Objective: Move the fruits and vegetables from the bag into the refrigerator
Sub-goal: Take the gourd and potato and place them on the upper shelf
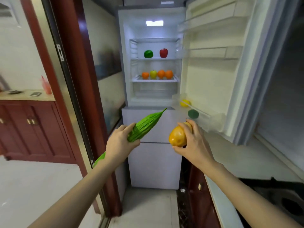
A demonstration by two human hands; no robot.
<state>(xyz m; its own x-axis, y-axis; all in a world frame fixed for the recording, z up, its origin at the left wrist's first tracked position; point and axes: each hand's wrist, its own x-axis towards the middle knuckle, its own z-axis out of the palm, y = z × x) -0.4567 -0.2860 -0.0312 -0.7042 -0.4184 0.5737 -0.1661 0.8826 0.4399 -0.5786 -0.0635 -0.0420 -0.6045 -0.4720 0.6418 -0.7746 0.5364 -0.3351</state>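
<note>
Both forearms reach toward the open refrigerator point(125, 66). Left hand point(119, 143) is wrapped round the middle of a bitter gourd point(145, 125), fingers closed over the ridged skin; tip points up at the fridge, tail shows below the wrist. Right hand point(193, 143) cups a yellow-orange fruit point(177, 136), possibly a mango or pear, thumb beneath and fingers curled over the top.

Gourd looks long, stiff and light; the mid-body hold balances it, and the ridges should aid grip. Fruit looks smooth, glossy and likely slippery, so the full cupping hold suits it.

Shelves hold a green pepper point(148, 53), red apple point(163, 53) and a row of oranges point(165, 74). Door bin point(205, 115) holds a lemon point(185, 103) and a blurred dark green item. Bag not in view.
</note>
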